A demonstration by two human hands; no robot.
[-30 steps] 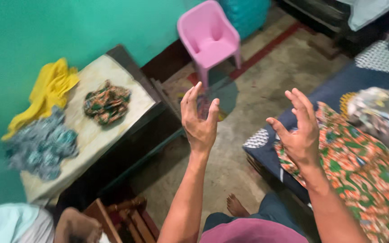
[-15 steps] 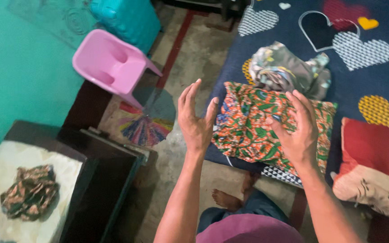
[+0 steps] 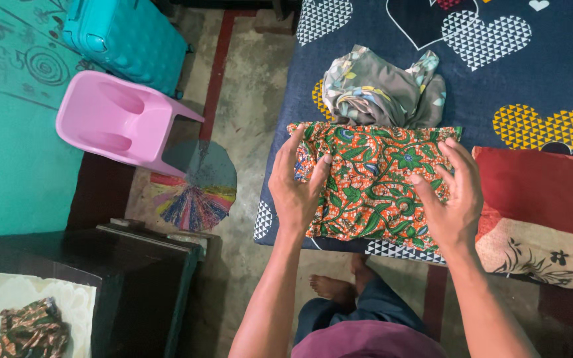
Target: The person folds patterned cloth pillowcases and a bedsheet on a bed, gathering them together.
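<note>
A folded orange and green leaf-print cloth [image 3: 376,182] lies flat on the near edge of a dark blue bedsheet [image 3: 545,73] with heart shapes. My left hand [image 3: 296,189] hovers over the cloth's left edge, fingers apart, holding nothing. My right hand [image 3: 455,195] is spread over the cloth's right side, also holding nothing. Whether either hand touches the fabric I cannot tell. A crumpled grey floral cloth [image 3: 382,89] rests just beyond the folded one.
A red and cream pillow [image 3: 542,219] lies at the right. A pink plastic chair [image 3: 117,122] and a teal suitcase [image 3: 127,36] stand by the teal wall. A dark cabinet [image 3: 121,272] at lower left carries a crumpled patterned cloth [image 3: 28,331]. My bare foot [image 3: 329,286] rests on the concrete floor.
The view has swung right from the cabinet toward the bed. Both hands, raised and apart before, have come down over the folded orange and green cloth.
</note>
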